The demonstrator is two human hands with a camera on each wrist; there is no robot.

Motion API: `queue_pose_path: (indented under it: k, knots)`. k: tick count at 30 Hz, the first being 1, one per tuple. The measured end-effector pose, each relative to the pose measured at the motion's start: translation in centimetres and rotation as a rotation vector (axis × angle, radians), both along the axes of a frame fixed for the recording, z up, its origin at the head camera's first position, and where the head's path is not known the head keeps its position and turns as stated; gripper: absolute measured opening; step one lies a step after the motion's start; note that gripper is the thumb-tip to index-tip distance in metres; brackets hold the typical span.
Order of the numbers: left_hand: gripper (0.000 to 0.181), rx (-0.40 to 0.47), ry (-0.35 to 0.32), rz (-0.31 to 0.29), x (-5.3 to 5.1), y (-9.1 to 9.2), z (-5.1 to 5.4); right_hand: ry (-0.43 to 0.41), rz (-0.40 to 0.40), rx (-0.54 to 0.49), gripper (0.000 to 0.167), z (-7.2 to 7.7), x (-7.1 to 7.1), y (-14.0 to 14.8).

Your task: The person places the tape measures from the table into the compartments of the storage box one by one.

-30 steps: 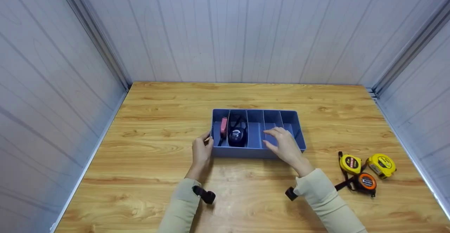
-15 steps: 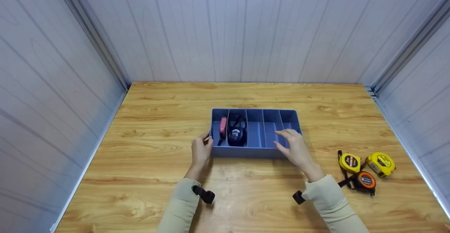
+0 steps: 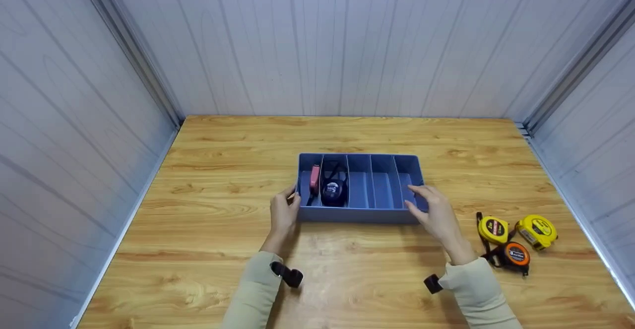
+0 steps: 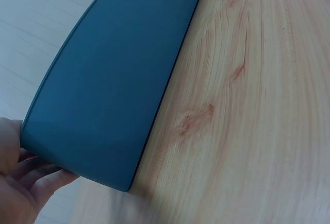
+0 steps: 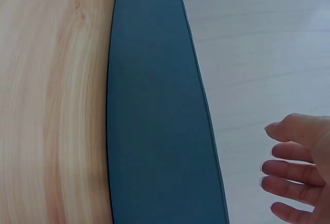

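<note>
A blue-grey divided storage box point(image 3: 357, 215) with several compartments lies on the table. My left hand point(image 3: 283, 215) holds its left end; in the left wrist view the thumb is at the rim and the fingers bend against the end wall. My right hand point(image 3: 439, 217), fingers spread and holding nothing, hovers over the box's front right corner; the right wrist view shows it apart from the wall. In the leftmost compartment a pink tape measure point(image 3: 315, 176) stands on edge. A dark blue tape measure point(image 3: 333, 192) with a black strap occupies the second.
To the right lie a small yellow tape measure point(image 3: 493, 230), a larger yellow tape measure point(image 3: 538, 231) and an orange and black tape measure point(image 3: 516, 255), close together with black straps between them. Pale panel walls point(image 3: 317, 46) enclose the wooden table point(image 3: 208, 170) at back and sides.
My right hand has moved rightward, from above the middle compartments to the box's right end. My left hand, the box and the tape measures have stayed in place.
</note>
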State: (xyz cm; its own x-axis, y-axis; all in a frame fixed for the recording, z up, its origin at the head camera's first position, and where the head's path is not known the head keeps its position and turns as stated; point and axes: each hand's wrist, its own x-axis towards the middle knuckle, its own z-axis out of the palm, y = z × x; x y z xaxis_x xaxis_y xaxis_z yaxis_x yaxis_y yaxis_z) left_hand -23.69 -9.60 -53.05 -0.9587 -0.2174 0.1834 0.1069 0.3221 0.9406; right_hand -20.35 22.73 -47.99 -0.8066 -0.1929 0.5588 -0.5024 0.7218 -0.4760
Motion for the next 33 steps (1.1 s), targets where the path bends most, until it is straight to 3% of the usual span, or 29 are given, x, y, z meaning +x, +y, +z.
queue_pose_path:
  k: [4, 13, 21, 33]
  knots:
    - [0.032, -0.035, 0.036, 0.007, 0.0, -0.1, -0.1, -0.011, -0.034, -0.019, 0.032, -0.2, 0.4, 0.7]
    - [0.032, 0.035, -0.016, 0.004, 0.0, 0.1, -0.1, 0.007, -0.118, -0.047, 0.031, -1.4, 1.1, 2.9]
    - [0.033, 0.082, -0.035, 0.007, 0.0, 0.2, -0.1, -0.052, -0.179, -0.09, 0.033, -1.9, 1.6, 4.5]
    - [0.032, -0.029, 0.052, -0.012, 0.0, -0.2, -0.2, -0.166, -0.26, -0.085, 0.037, -2.6, 2.1, 6.8]
